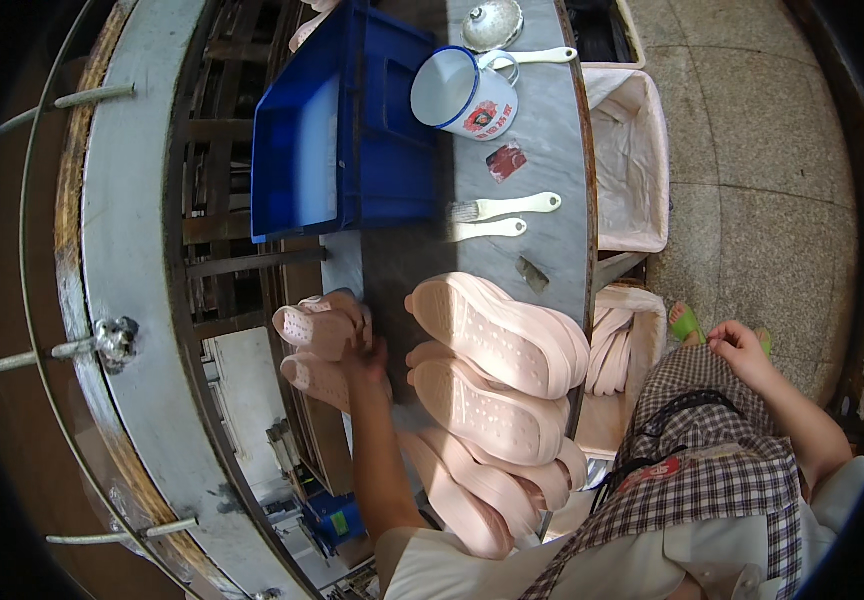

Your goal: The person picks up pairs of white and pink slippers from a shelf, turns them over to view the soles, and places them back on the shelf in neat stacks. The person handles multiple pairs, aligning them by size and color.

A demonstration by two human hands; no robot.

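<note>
My left hand (pixel 366 358) reaches to the far edge of the table, its fingers closed round a pale pink slipper (pixel 320 330). Another pink slipper (pixel 314 376) lies right beside it, partly behind the hand. Nearer to me, several pink soles and slippers (pixel 492 410) are stacked in a row on the table, undersides with small holes showing. My right hand (pixel 739 352) hangs in front of the checked apron (pixel 712 440), away from the table. Its fingers are curled in, and nothing shows in them.
A blue crate (pixel 392 130), a white enamel mug (pixel 464 95), a metal lid (pixel 492 25) and white-handled brushes (pixel 507 207) stand or lie on the grey table (pixel 562 250). Lined bins (pixel 632 160) stand along its near side, one with pink strips (pixel 609 350). A metal beam (pixel 142 200) runs beyond.
</note>
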